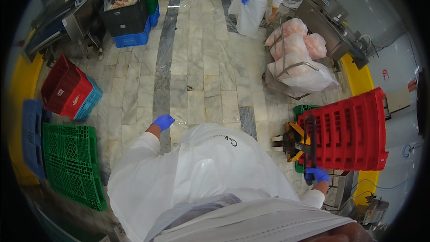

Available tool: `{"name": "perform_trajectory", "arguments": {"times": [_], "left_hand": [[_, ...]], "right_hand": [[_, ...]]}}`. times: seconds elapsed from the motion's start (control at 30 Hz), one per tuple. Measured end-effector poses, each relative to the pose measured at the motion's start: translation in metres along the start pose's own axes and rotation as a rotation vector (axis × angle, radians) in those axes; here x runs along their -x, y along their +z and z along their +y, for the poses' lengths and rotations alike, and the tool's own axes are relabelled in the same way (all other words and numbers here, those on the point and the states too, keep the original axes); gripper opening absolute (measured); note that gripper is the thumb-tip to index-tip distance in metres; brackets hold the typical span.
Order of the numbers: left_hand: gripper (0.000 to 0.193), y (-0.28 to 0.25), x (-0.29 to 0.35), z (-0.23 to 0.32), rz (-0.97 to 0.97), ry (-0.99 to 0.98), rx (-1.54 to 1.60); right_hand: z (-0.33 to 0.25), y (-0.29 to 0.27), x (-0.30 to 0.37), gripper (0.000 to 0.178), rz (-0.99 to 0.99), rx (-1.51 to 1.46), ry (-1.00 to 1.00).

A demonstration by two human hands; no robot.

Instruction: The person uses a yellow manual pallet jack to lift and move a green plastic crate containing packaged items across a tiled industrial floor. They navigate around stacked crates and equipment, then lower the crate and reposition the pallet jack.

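Note:
My right hand (319, 175), in a blue glove, is closed round the black handle (312, 141) of a pallet jack. The yellow body of the pallet jack (293, 141) stands to my right, beside a tall stack of red crates (347, 130) on a green pallet (305, 109). Out in front of my left side, my left hand (164, 121), also blue-gloved, hangs over the tiled floor with its fingers drawn together. A faint pale wisp shows by its fingertips, too small to make out.
At the far right a person (262, 2) in white bends by a metal cart (286, 69) loaded with bagged pink meat (291, 47). On the left are a green pallet (71, 163), red (67, 89) and blue crates (89, 101), and a black bin (125, 18) farther off.

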State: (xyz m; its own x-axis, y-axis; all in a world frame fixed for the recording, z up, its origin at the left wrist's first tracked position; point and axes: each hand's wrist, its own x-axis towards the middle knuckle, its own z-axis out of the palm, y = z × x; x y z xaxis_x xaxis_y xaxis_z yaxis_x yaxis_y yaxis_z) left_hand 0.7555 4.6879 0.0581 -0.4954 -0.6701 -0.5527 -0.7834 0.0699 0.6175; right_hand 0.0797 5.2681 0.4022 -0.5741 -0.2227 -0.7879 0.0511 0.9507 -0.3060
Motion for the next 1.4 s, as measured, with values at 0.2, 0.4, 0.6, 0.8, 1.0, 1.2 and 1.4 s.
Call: {"name": "perform_trajectory", "arguments": {"times": [0.2, 0.4, 0.6, 0.8, 1.0, 1.2, 1.4], "left_hand": [[0.049, 0.065, 0.067, -0.043, -0.047, 0.060, -0.444], [0.054, 0.139, 0.231, -0.120, -0.402, 0.023, -0.627], [0.052, 0.164, 0.374, -0.179, -0.425, -0.101, -0.602], [0.047, 0.176, 0.446, -0.167, -0.337, 0.095, -0.759], [0.046, 0.187, 0.515, -0.170, -0.122, 0.045, -0.342], [0.049, 0.232, 0.620, -0.265, 0.051, -0.033, -0.246], [0.052, 0.373, 0.756, -0.450, -0.091, -0.076, -0.427]], "right_hand": [[0.031, -0.007, 0.042, 0.040, 0.408, -0.176, -0.564], [0.020, 0.093, 0.138, 0.028, 0.135, -0.272, -0.686], [0.078, 0.219, 0.199, 0.031, 0.091, -0.179, -0.807], [0.121, 0.275, 0.264, 0.033, 0.030, -0.058, -0.922], [0.156, 0.349, 0.296, 0.037, -0.026, -0.071, -1.017], [0.176, 0.428, 0.356, 0.035, -0.106, -0.045, -1.036], [0.195, 0.501, 0.420, 0.030, -0.182, 0.002, -1.012]]}}
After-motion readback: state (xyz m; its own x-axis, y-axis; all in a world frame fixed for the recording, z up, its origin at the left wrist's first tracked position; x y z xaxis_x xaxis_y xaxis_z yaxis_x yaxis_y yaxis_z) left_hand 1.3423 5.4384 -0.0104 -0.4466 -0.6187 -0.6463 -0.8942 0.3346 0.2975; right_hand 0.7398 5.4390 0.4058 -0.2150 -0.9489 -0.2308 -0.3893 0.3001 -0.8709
